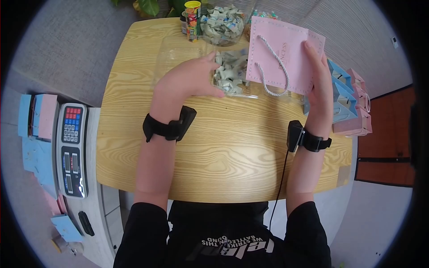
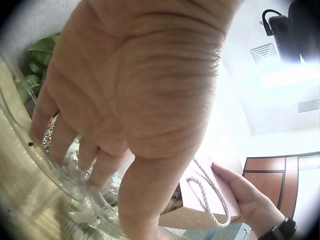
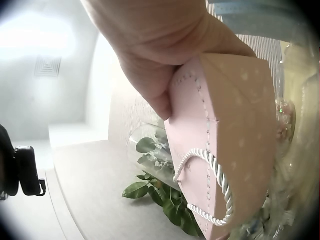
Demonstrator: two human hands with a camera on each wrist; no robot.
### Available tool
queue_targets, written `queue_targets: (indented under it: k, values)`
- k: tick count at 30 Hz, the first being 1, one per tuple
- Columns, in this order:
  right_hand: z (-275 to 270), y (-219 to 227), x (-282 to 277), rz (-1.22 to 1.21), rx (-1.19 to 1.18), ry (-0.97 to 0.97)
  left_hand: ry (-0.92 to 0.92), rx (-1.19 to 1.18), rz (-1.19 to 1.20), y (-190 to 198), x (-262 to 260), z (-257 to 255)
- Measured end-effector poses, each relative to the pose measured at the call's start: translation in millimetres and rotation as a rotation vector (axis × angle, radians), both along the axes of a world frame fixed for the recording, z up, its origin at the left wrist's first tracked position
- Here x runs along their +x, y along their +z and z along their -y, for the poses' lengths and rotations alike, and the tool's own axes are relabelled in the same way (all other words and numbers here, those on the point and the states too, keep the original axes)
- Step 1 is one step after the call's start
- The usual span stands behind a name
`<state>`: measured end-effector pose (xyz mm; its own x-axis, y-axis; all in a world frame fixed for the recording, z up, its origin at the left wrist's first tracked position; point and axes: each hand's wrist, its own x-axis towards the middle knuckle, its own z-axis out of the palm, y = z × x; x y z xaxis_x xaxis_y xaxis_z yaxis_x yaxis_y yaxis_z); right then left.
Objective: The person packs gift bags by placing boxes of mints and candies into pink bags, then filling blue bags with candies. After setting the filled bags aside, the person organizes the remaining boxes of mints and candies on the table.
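Over the table (image 1: 214, 152), pink bag (image 1: 295, 44): held on its side in your right hand, just right of the clear tray (image 1: 243, 95), its mouth apparently facing left toward the wrapped sweets (image 1: 229, 70).
Right hand (image 1: 320, 77): pinching the bag at the end away from its mouth, your thumb along the printed face, your fingers mostly hidden behind; a light grip should serve best, since paper is likely to crease.
Rope handle (image 1: 280, 63): a loose white loop across the printed face, best kept clear of the opening.
Left hand (image 1: 190, 78): spread, your thumb and fingers well apart at the left end of the sweets; steady contact rather than force would suit the tray's thin-looking plastic.
Behind the tray: a clear jar (image 1: 223, 43) of similar wrapped pieces, beside a yellow-topped can (image 1: 192, 22).
Right edge: blue and pink bags (image 1: 343, 106) grouped beyond your right hand.
Off the table, left: a scale (image 1: 71, 149) with a keypad.
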<state>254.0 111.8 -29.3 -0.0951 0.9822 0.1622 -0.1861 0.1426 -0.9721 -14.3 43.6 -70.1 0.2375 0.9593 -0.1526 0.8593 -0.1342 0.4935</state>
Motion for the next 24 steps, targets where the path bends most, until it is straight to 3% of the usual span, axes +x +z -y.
queue_targets:
  k: [11, 24]
  values:
    - [1, 2, 1, 0.018, 0.051, -0.003, -0.008, 0.010, 0.007, -1, -1, 0]
    - [10, 10, -2, 0.239, 0.162, -0.067, -0.010, 0.041, 0.003, -3, 1, 0]
